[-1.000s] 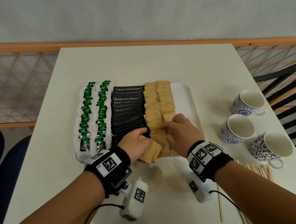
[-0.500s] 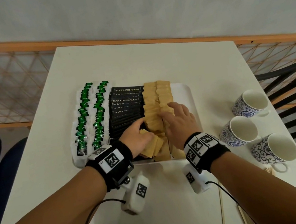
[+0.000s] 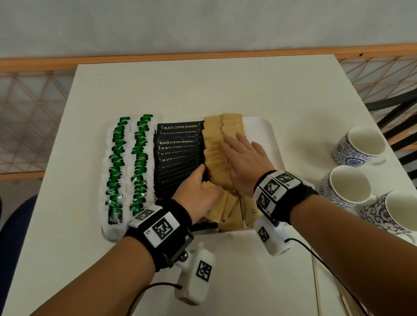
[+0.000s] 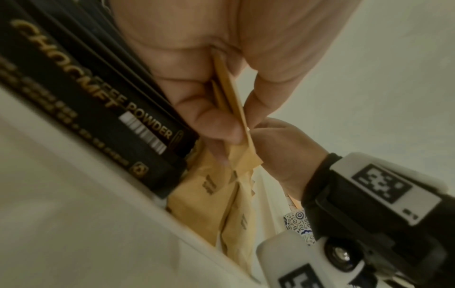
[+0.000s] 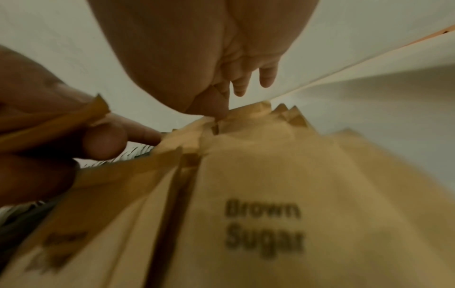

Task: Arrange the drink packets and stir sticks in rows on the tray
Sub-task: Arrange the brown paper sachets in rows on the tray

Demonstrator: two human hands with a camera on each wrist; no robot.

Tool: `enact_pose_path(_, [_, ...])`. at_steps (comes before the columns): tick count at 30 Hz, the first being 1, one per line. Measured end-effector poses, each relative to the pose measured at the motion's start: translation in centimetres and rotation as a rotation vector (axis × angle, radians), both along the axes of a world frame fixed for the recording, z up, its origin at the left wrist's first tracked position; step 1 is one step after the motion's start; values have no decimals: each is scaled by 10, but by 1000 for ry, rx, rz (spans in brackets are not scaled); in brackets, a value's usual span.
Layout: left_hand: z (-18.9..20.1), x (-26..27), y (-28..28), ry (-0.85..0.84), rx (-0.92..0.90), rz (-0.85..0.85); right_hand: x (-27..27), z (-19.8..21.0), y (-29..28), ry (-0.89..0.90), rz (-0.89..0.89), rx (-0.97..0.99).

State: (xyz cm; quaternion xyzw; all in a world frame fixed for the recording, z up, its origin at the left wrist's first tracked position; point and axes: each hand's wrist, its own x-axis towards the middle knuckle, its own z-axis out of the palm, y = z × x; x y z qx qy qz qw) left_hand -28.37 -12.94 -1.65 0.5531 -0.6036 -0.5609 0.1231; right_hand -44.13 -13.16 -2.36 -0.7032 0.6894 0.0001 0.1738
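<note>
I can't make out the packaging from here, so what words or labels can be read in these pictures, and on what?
"BLACK COFFEE POWDER": on the black packets on the tray.
"POWDER", with a gold word above it, too blurred to trust: black packet in the left wrist view.
"Brown Sugar": tan packet in the right wrist view.
Green-and-white packets: print too small to read.
Wrist markers: coded squares, their small characters unreadable.

The tray (image 3: pixel 270 131) is packed from its left edge with green packets (image 3: pixel 132 167), black packets (image 3: pixel 179 151) and brown packets (image 3: pixel 216 154); only a bare strip along its right side stays free. Three cups (image 3: pixel 348 187) crowd the table's (image 3: pixel 203 82) right edge, with sticks (image 3: pixel 317 293) lying near them. The table's far part lies open.
</note>
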Motion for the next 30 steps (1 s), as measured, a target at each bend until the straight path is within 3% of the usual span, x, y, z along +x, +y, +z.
enact_pose_path(6, [-3, 0, -5, 44, 50, -38, 0, 2, -13, -11, -36, 15])
enact_pose_path(12, [-1, -1, -7, 4, 40, -10, 2, 1, -17, -55, 49, 63])
enact_pose_path(17, [0, 4, -12, -17, 25, 18, -17, 2, -3, -213, -107, -61])
enact_pose_path(26, [2, -7, -23, 12, 42, -59, -28, -12, 26, -294, -213, -180])
enact_pose_path(30, [6, -10, -27, -13, 36, -85, -27, -14, 37, -366, -381, -97])
